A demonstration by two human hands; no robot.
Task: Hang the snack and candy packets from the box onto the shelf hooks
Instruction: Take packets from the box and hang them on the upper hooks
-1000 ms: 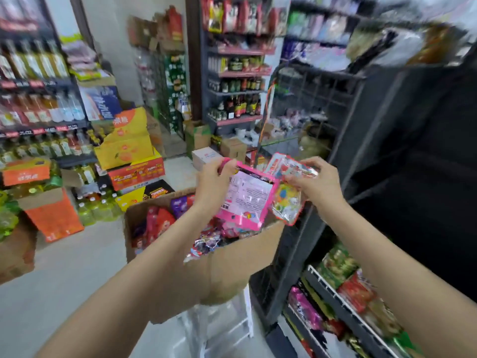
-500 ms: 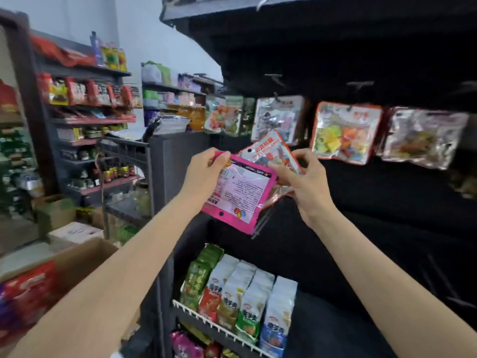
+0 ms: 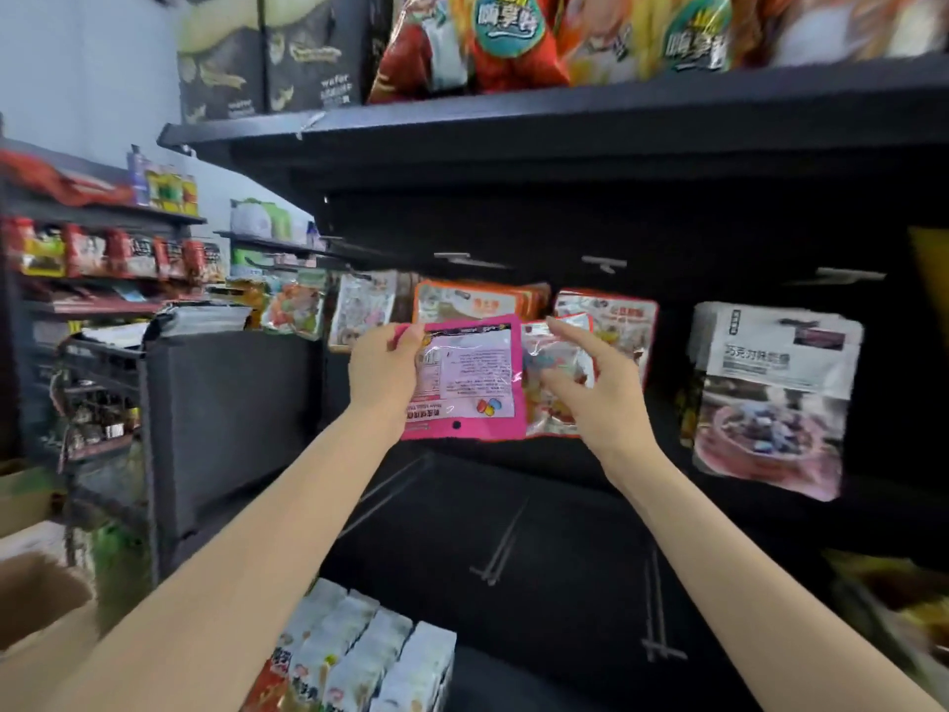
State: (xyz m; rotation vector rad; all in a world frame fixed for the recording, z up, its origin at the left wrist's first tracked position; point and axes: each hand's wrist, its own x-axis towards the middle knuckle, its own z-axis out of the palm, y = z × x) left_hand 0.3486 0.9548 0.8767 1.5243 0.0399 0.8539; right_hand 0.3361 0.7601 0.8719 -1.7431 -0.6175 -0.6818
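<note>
Pink packet point(image 3: 464, 378) sits upside down in the left hand point(image 3: 382, 370), pinched at its upper left edge, its body hanging right of the grip. Right hand point(image 3: 590, 388) pinches a clear candy packet point(image 3: 552, 352) just beside it. Both are held before hanging packets point(image 3: 770, 393) below bare hooks point(image 3: 603, 263).

Small shop, pale wall point(image 3: 92, 69) on the left, tall black shelving unit point(image 3: 565, 110) straight ahead, more stocked racks point(image 3: 102, 218) further back.
</note>
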